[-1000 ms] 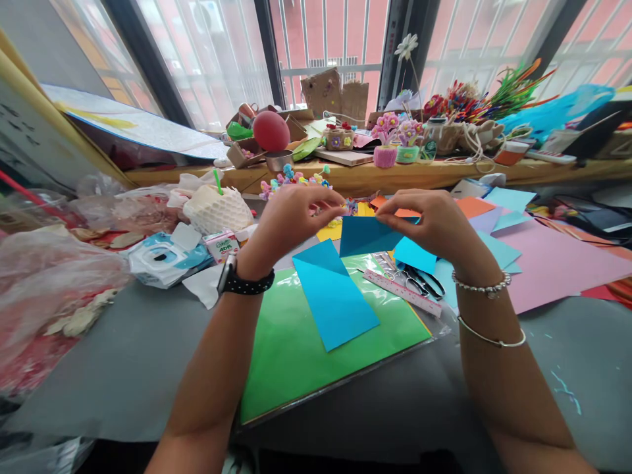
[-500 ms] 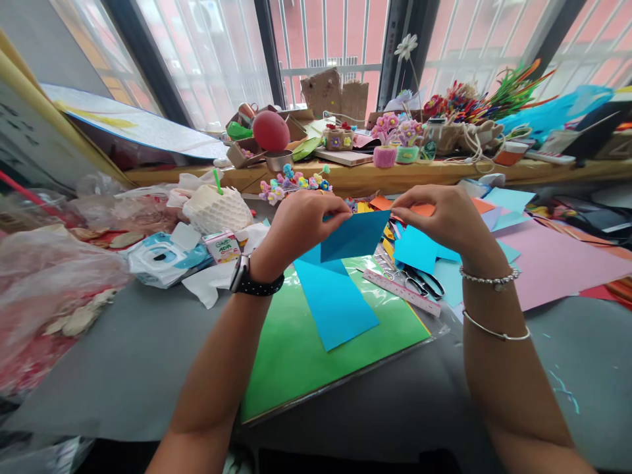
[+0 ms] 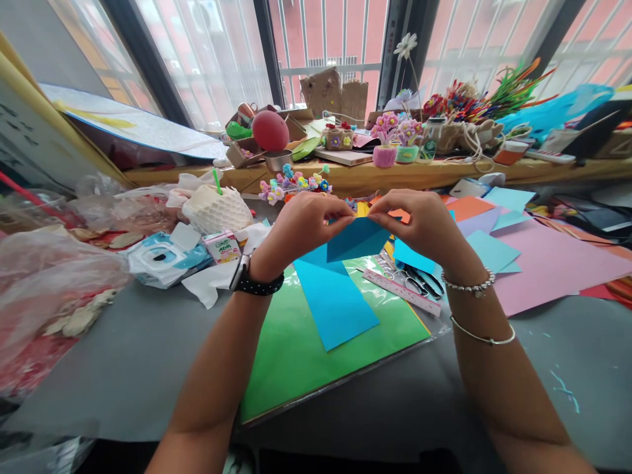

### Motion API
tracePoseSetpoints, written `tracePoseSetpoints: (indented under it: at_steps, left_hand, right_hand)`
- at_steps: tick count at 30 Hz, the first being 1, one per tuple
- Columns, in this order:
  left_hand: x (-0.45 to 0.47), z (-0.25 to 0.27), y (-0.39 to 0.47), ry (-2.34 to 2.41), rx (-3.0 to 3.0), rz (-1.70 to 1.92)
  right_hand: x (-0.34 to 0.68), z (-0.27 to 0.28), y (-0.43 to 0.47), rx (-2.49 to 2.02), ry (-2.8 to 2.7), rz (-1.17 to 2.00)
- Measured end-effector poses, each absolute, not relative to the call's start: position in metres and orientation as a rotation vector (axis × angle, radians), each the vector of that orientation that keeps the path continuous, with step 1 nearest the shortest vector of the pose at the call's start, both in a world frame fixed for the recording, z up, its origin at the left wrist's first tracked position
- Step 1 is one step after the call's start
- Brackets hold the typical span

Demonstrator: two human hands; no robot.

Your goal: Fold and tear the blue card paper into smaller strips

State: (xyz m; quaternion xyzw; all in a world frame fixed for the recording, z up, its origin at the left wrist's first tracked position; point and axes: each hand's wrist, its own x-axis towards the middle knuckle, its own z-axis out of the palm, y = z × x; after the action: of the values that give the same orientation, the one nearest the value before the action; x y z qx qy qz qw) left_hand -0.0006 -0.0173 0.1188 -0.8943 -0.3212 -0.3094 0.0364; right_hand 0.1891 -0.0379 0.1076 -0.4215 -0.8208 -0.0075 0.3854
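Between my two hands a small piece of blue paper [image 3: 356, 242] is held up in the air. My left hand [image 3: 309, 227] pinches its upper edge with thumb and fingertips. My right hand [image 3: 417, 220] pinches the same edge a short way to the right, its fingertips close to the left ones. Below lies a longer blue paper strip [image 3: 340, 313], flat on a green sheet [image 3: 286, 375] in clear plastic. A pink ruler [image 3: 401, 292] rests at the green sheet's right side, beside scissors [image 3: 428, 282] with dark handles.
Blue and pink paper sheets [image 3: 553, 263] spread over the right side of the grey table. On the left are a wet-wipes pack [image 3: 165, 260], a coconut with a green straw [image 3: 217, 207] and plastic bags [image 3: 54, 289]. Craft flowers [image 3: 390, 135] and a red ball [image 3: 270, 130] line the wooden ledge behind.
My right hand has slid left along the blue paper's upper edge, from its right corner toward my left hand. My left hand has barely moved.
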Motion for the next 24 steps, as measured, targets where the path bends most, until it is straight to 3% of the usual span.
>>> tracePoseSetpoints:
  at_steps: [15, 24]
  left_hand:
    - [-0.022, 0.124, -0.009, -1.254, -2.447, -0.921]
    - [0.012, 0.112, -0.017, -1.003, -2.666, -0.850]
  right_hand:
    - [0.197, 0.106, -0.033, -1.176, -2.108, -0.163]
    - [0.185, 0.103, -0.035, -1.116, -2.168, -0.166]
